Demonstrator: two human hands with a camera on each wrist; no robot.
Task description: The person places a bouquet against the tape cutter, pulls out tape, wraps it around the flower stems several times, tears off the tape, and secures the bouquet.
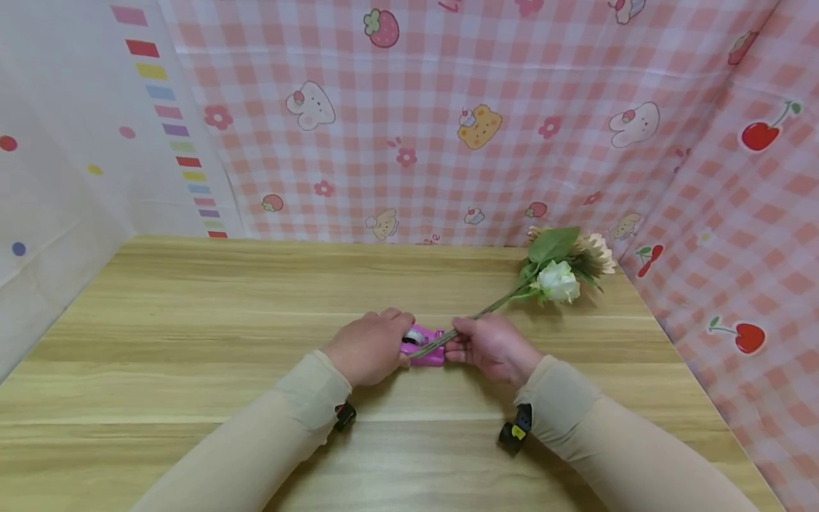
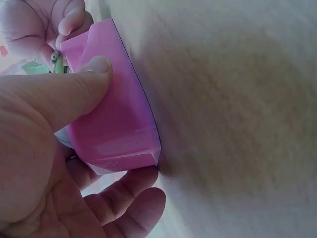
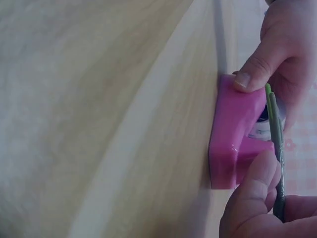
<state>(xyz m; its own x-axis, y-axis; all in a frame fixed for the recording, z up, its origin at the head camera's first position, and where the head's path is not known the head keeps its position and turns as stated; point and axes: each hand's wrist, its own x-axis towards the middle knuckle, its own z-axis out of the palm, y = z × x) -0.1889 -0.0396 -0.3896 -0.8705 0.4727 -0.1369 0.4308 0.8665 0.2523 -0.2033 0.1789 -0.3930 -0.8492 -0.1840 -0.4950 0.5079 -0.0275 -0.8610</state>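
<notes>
A pink tape dispenser (image 1: 431, 360) stands on the table, its tape roll (image 3: 260, 131) partly visible. My left hand (image 1: 370, 348) grips one end of it, with the thumb on its side and fingers around the end in the left wrist view. My right hand (image 1: 495, 348) pinches thin green flower stems (image 1: 494, 306) at the dispenser's other end. The stem ends (image 3: 276, 129) cross over the dispenser, close above the tape roll. To the upper right lie the blooms, a white rose (image 1: 559, 282) and a pale peach flower (image 1: 595, 254), with a green leaf (image 1: 553, 244).
The wood-grain table (image 1: 192, 320) spreads out around both hands. Behind it hangs a pink checked cloth (image 1: 422, 192), with another checked cloth (image 1: 755, 270) on the right. A white cloth with coloured dots (image 1: 57, 192) covers the left side.
</notes>
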